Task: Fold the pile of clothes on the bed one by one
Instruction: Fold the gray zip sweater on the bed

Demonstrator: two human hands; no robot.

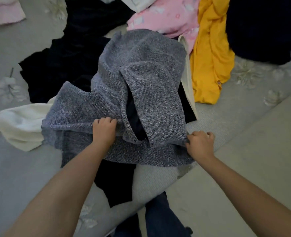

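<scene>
A grey-blue knitted garment (141,79) lies crumpled in the middle of the bed, on top of dark clothes. My left hand (103,130) grips a fold along its near edge. My right hand (200,142) pinches the garment's near right corner. Around it lies the pile: a black garment (69,62) to the left, a white one (21,124) at the near left, a pink one (167,16) and a yellow one (209,53) behind and to the right. Another black piece (115,182) hangs over the bed's edge below the knit.
The bed has a grey floral cover (13,168). A dark navy heap (264,28) sits at the far right and a pale pink cloth (2,12) at the far left. The bed's edge runs diagonally at the right, with floor (252,151) beyond. My legs in dark trousers (158,218) stand against the bed.
</scene>
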